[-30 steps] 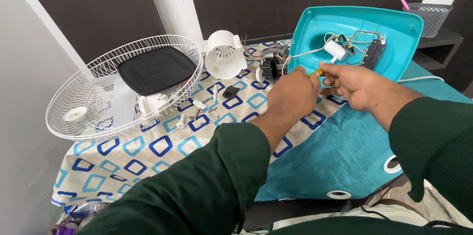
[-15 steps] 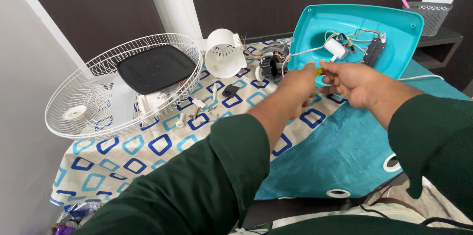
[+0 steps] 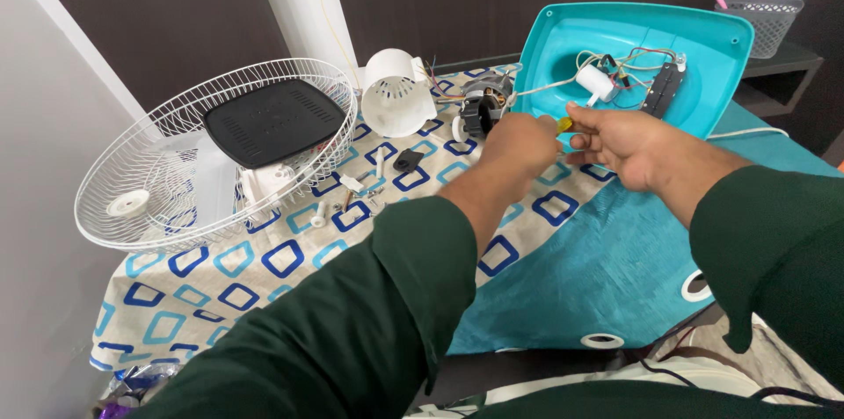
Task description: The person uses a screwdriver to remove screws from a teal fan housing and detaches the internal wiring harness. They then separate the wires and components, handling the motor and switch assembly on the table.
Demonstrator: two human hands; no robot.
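Both hands, left [image 3: 519, 142] and right [image 3: 620, 142], pinch a small yellow-and-green piece [image 3: 563, 123] between closed fingertips.

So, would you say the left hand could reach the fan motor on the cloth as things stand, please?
Probably yes: the left hand hovers just right of the fan motor, with only patterned cloth and loose wires between them; nothing blocks it.

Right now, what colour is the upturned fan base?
Turquoise, seen clearly in the head view: fan base.

Both hands, the left hand [image 3: 520, 145] and the right hand [image 3: 621, 139], have lifted the small yellow-tipped part [image 3: 563, 123] closer to the upturned turquoise plastic fan base [image 3: 563, 50].
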